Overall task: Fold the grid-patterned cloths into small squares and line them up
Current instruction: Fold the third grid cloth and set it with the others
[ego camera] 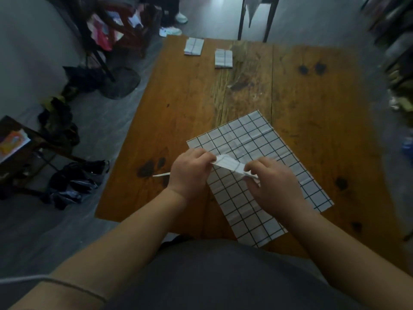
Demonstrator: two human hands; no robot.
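Observation:
A white cloth with a black grid (263,153) lies spread flat and askew on the near half of the wooden table (183,104). Above it, my left hand (190,171) and my right hand (274,186) both pinch a second, crumpled piece of grid cloth (230,164) stretched between them. Two folded grid squares sit side by side at the far end of the table: one on the left (194,46), one to its right (223,58).
A thin white strip (161,174) pokes out left of my left hand. Dark bags and clutter (73,180) lie on the floor to the left. A chair (257,16) stands beyond the table's far edge, and someone's shoes (172,30) show at the back.

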